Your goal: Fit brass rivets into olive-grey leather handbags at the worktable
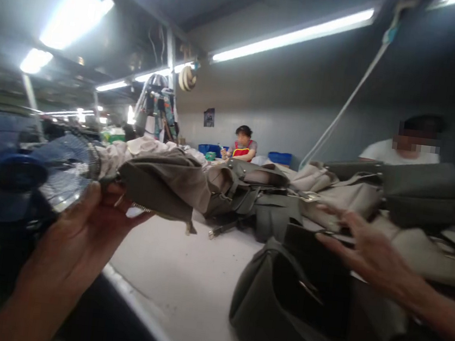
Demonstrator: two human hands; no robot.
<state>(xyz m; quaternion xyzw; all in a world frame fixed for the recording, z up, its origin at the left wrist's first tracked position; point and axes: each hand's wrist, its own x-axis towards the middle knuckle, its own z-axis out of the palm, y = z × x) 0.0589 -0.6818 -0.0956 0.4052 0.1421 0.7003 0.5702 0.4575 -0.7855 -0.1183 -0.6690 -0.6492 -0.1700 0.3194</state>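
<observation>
On the left, my left hand [88, 237] is closed on the edge of a grey-brown bag [168, 185], which it holds above the table's near left edge; a zipper shows beside the fingers. My right hand [366, 249] reaches in from the right with its fingers stretched out, over the raised flap of a dark grey bag [298, 304]. Whether the fingertips touch that flap is blurred. More grey bags and a loose strap with a buckle [221, 229] lie behind, between the two hands.
A white table [182, 275] runs away from me. A blue fan [18, 168] stands close at the left. Piled beige and grey bags [428, 242] cover the right side. Two people sit beyond, one in a red apron [244, 151], one in a white top [402, 153].
</observation>
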